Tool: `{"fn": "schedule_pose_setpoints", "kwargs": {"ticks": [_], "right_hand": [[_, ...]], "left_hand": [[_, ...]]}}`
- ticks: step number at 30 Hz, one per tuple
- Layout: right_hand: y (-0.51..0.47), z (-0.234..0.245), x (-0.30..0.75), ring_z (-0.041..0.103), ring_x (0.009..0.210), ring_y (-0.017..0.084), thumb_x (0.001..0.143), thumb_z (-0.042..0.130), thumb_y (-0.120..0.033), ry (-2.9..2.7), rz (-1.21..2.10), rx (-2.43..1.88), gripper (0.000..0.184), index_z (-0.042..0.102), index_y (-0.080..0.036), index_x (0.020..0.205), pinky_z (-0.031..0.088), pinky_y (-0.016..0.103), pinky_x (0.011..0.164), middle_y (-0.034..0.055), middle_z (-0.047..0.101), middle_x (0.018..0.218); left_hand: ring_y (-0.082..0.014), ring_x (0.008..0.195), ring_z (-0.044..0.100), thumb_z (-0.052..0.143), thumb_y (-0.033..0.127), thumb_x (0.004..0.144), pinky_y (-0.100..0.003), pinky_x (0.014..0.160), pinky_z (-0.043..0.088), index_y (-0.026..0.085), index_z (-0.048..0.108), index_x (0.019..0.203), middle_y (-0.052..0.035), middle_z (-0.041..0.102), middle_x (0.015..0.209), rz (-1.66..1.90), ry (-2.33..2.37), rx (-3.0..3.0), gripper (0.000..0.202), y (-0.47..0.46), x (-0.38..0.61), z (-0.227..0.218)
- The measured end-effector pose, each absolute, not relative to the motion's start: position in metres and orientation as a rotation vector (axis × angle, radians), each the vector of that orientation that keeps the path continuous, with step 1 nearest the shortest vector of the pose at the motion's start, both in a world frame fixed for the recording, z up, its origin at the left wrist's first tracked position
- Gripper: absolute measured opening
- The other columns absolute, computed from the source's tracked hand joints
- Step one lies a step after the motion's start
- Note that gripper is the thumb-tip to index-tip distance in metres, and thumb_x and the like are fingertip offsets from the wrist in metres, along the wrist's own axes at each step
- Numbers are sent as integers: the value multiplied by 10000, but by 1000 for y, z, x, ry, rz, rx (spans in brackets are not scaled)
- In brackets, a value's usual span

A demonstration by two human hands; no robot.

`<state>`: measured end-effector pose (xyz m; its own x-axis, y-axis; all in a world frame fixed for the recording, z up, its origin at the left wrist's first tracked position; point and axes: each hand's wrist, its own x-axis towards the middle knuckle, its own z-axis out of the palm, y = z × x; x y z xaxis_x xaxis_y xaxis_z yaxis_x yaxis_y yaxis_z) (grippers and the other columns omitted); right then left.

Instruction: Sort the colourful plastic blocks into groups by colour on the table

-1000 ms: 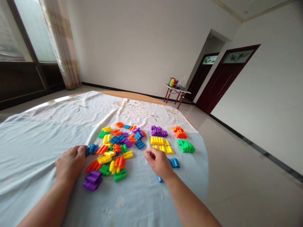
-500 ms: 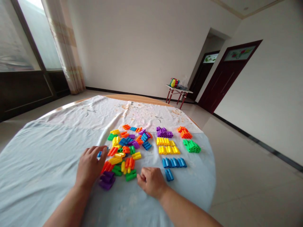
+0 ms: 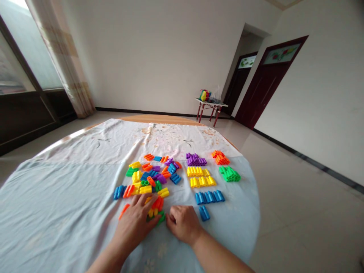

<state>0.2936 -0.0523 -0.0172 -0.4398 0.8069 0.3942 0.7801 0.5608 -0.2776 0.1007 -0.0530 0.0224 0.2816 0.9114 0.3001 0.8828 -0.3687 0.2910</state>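
1. Since the last frame, our left hand [image 3: 135, 217] has moved right and nearer us, thumb and fingers open over the near blocks [image 3: 157, 203]; what lies beneath is hidden.
2. Our right hand [image 3: 183, 224] rests just beside, fingers curled closed; we see nothing in it.
3. Beyond, the pile [image 3: 146, 189] looks light, stiff, perhaps slippery; we'd best pinch pieces across their sides.

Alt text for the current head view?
A person's left hand spread over the near part of a jumble of colorful pieces on a cloth-covered table; right hand curled beside it. Rightward, pieces lie in single-color groups: purple, yellow, blue, orange, green.
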Motion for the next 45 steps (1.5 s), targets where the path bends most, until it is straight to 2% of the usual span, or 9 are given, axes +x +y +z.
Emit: {"fn": "schedule_pose_setpoints", "kwargs": {"ticks": [6,12,19,23,27,32,38,42,45], "right_hand": [[-52,-10,294,564,565,123,805,516,-218,-2296,111,-1285,151,500,-192,657,239,259,525,0,629,627],[-52,-8,295,573,577,131,803,509,-230,-2305,169,-1257,147,545,-204,663,272,249,523,-4,649,634],[-49,-11,301,523,550,114,843,486,-290,-2053,331,-1206,220,491,-196,645,317,226,526,-25,552,572],[-44,-10,304,548,721,150,820,516,-263,-1711,334,-1136,118,513,-173,896,436,258,659,30,566,787],[-39,-10,306,538,961,206,812,559,-238,-1636,351,-1034,434,418,-186,1219,480,316,746,104,547,1064],[-37,-12,307,553,912,183,866,510,-247,-1636,443,-999,237,506,-211,1101,487,289,711,72,569,1007],[-37,-13,304,563,772,153,833,550,-275,-1588,574,-1019,165,519,-187,970,475,247,617,42,570,883],[-37,-13,304,541,734,146,808,587,-261,-1569,533,-1041,141,522,-188,909,461,243,599,32,550,846],[-38,-12,306,526,747,148,766,635,-212,-1561,475,-1062,173,517,-194,891,460,251,622,28,538,851]], "left_hand": [[-252,1084,484,480,445,811,-403,912,427,283,620,1118,-61,620,1123,585,1590,2417,374,-42,111,24],[-259,1030,546,540,368,762,-416,918,399,256,640,1062,-71,645,1085,658,1606,2336,335,-22,130,46],[-228,982,592,495,403,773,-355,880,460,193,613,1102,-82,652,1072,847,1610,2074,409,-20,139,51],[-222,920,616,491,444,774,-334,812,503,193,620,1092,-75,671,1018,804,1475,1931,425,-27,134,48],[-228,952,611,495,471,774,-326,817,509,201,601,1128,-83,657,1061,753,1327,1802,457,-28,135,47],[-235,968,604,460,455,784,-353,863,491,193,616,1100,-87,657,1062,803,1335,1803,439,-24,146,48],[-242,1020,585,427,467,795,-392,913,462,184,603,1115,-101,648,1086,924,1380,1797,462,-18,159,44],[-244,1004,590,463,487,774,-387,850,498,166,574,1112,-118,622,1128,1094,1440,1713,480,-18,167,35],[-231,912,621,501,509,749,-356,799,518,157,600,1016,-113,654,1035,1177,1418,1642,453,-20,170,30]]}}
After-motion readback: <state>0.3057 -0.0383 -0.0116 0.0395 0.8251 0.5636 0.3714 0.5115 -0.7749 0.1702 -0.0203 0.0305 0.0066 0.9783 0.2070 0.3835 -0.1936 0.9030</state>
